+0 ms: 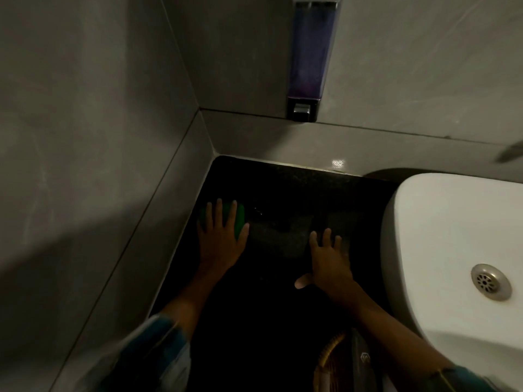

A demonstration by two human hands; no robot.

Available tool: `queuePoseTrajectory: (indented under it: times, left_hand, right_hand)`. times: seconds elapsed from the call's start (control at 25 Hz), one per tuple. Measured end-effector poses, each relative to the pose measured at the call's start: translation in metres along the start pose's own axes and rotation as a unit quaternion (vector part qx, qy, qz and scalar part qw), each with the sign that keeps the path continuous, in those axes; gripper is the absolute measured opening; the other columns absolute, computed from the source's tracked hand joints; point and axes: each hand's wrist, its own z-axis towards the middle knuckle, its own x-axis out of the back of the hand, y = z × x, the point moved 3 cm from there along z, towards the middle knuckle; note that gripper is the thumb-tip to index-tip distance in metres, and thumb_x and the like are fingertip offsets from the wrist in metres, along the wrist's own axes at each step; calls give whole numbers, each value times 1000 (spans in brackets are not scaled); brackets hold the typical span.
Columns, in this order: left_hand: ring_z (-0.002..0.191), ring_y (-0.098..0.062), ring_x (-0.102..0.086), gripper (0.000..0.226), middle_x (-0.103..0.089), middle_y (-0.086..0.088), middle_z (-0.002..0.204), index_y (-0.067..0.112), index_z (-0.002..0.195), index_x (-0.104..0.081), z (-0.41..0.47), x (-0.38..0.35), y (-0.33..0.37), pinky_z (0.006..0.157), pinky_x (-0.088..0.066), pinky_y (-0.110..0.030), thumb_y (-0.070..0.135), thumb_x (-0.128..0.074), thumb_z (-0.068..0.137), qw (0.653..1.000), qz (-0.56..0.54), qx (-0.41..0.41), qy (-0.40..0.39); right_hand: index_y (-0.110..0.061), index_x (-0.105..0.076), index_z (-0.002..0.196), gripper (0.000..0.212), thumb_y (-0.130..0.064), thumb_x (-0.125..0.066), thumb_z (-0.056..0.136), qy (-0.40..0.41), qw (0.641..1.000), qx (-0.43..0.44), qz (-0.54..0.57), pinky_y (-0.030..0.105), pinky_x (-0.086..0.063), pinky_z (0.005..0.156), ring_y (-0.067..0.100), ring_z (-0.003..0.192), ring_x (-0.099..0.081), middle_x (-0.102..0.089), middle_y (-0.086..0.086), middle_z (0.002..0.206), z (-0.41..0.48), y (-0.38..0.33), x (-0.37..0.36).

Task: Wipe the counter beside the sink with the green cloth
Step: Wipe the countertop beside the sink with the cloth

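Note:
The dark counter (283,193) lies between the left wall and the white sink (441,227). A green cloth (240,219) rests on it near the left wall. My left hand (220,236) presses flat on the cloth with fingers spread, covering most of it. My right hand (328,261) lies flat on the bare counter close to the sink's left rim, fingers apart and holding nothing. A faint smear shows on the counter between my two hands.
A soap dispenser (310,58) with purple liquid hangs on the back wall above the counter's rear. Grey tiled walls close the corner at left and back. The sink drain (491,282) is at right. A woven basket (334,363) stands at the counter's front edge.

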Motion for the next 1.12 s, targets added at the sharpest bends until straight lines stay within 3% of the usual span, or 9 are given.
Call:
queuePoseTrajectory:
  times: [0.12,0.28,0.4,0.52,0.72,0.84,1.0,1.12]
  left_hand:
    - [149,-33,-5,65,-15,-11,162,30,152,-15,39,-5,47,117,-12,-60,55,-32,95,998,10,-55,-39]
    - [148,-31,-12,65,-20,-7,162,35,151,-14,-35,-21,69,114,-21,-59,60,-27,93,988,42,-143,-46]
    - [147,-32,-17,66,-24,-7,160,35,151,-17,-77,-21,18,112,-28,-60,64,-23,92,996,17,-79,-27]
    - [148,-33,-15,67,-23,-9,160,31,151,-20,-43,-13,-2,113,-25,-61,63,-23,92,1000,1,-17,-18]
    - [148,-34,-8,65,-19,-12,161,29,151,-17,49,-21,76,117,-12,-60,58,-26,94,997,11,-64,-36]
    - [149,-32,-5,65,-17,-10,162,31,151,-16,45,-30,106,117,-9,-60,61,-19,93,994,20,-92,-64]
    - [149,-26,12,66,2,-4,164,37,151,-4,36,-2,110,117,9,-60,66,-5,91,987,-29,-66,-147]
    - [149,-27,8,65,-7,-8,164,36,151,-14,-12,25,111,119,3,-57,65,-11,92,987,-65,-70,-132]
  right_hand:
    - [-20,7,152,131,-45,-86,63,4,1000,-5,-8,66,-11,114,46,145,13,19,18,160,1,1,-1]
    - [-21,8,152,134,-53,-84,60,34,999,8,-2,65,-11,114,43,146,13,17,14,161,0,6,-6]
    - [-25,7,152,134,-50,-86,59,23,1000,10,19,65,-8,114,41,146,15,19,11,161,5,10,-9]
    - [-27,5,152,133,-44,-88,58,19,999,13,33,66,-5,114,41,145,17,21,11,161,12,12,-10]
    - [-26,3,152,137,-45,-90,53,31,999,-6,32,66,-10,114,40,146,14,16,10,162,10,9,-10]
    - [-21,2,153,139,-42,-92,52,49,998,-20,34,65,-14,114,39,147,11,13,11,162,2,4,-9]
    - [-13,3,153,139,-41,-91,55,42,999,-9,31,61,-15,115,41,147,8,9,16,162,-16,-6,7]
    - [-6,-9,152,115,-43,-81,70,91,990,2,108,50,-22,117,42,147,-8,-5,25,160,-57,-9,11]
